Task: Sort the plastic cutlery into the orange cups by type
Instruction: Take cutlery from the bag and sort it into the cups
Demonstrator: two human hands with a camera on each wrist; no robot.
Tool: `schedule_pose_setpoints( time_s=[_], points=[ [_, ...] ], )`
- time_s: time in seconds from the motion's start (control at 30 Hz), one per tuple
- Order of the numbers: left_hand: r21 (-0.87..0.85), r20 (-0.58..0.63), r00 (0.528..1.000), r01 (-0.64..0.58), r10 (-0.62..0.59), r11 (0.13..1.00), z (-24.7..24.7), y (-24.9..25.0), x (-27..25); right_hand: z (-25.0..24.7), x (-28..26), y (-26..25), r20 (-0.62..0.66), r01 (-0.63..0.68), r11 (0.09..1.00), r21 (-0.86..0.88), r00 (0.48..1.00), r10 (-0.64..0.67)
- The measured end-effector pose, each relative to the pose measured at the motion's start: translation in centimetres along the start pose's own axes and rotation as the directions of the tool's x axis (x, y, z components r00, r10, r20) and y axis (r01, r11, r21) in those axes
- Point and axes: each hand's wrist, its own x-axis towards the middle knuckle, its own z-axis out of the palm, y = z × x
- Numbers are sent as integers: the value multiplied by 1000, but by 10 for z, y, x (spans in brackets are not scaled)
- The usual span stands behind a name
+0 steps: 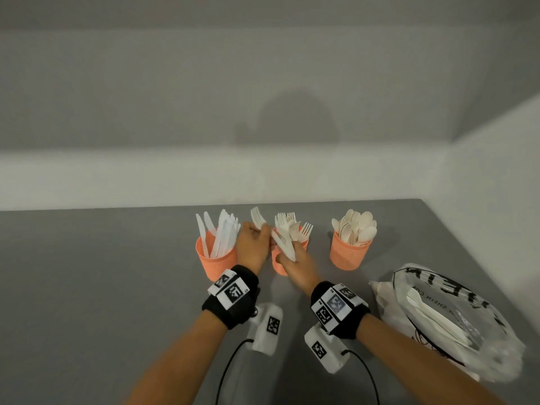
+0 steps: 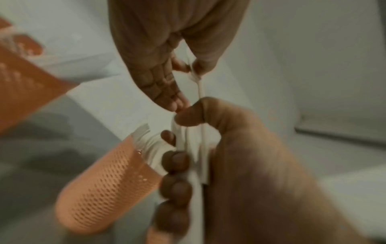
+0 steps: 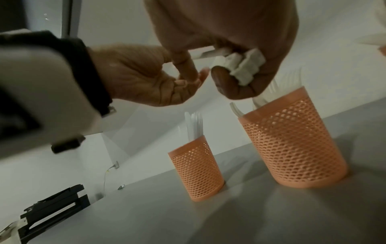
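Head view first: three orange cups stand in a row on the grey worktop point(image 1: 117, 287). The left cup point(image 1: 216, 260) holds knives point(image 1: 223, 235), the middle cup point(image 1: 277, 266) holds forks point(image 1: 298, 229), and the right cup point(image 1: 349, 254) holds spoons point(image 1: 358, 228). The left hand point(image 1: 252, 244) pinches a single fork point(image 1: 258, 219), tines up, between the left and middle cups. The right hand point(image 1: 298, 264) grips a bundle of forks point(image 1: 285, 244) just in front of the middle cup. A plastic bag point(image 1: 453, 317) with more cutlery lies near the right forearm.

Left wrist view, blurred: the left hand point(image 2: 158, 49) nips the single fork point(image 2: 200, 87) between thumb and fingertips. Below it the right hand point(image 2: 250, 165) is curled round the bundle point(image 2: 188, 148), beside the mesh middle cup point(image 2: 108, 189).

Right wrist view: the right hand point(image 3: 229, 33) clasps the bundle's handle ends point(image 3: 244, 66) above the middle cup point(image 3: 292, 145). The left hand point(image 3: 146, 79) sits beside it, fingers curled; its fork cannot be made out here. The left cup point(image 3: 196, 171) stands further off.
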Motion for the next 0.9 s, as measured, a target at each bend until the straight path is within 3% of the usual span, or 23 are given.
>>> schedule_pose_setpoints(
  time_s=[0.1,0.17,0.27,0.37,0.43,0.53,0.67,0.8,0.9],
  points=[
    [-337,-14,990,130,-143,932,-4,12,8,-3,-3,6,-28,-55,998,33,998,56],
    [-396,-64,981,146,-185,907,-5,17,10,-3,-4,10,-55,-62,997,40,996,65],
    [-292,-89,979,152,-185,944,-2,15,9,-4,-5,10,-139,-34,997,-72,990,23],
    [-198,52,982,188,-181,962,6,13,-7,-3,-6,9,-231,23,979,-203,970,-71],
    [-181,125,975,206,-185,962,13,11,-19,-3,-8,9,-242,58,953,-297,961,-134],
    [-209,122,973,217,-195,953,24,10,-28,-2,-12,8,-202,89,912,-401,962,-183],
    [-239,119,972,226,-202,944,30,14,-34,-2,-15,7,-188,113,931,-347,964,-187],
    [-169,103,986,145,-129,975,29,10,-36,-6,-15,6,-181,80,990,-114,978,-100],
    [-108,64,993,102,-95,989,29,2,-33,-6,-14,6,-163,56,996,-68,984,-66]
  ],
)
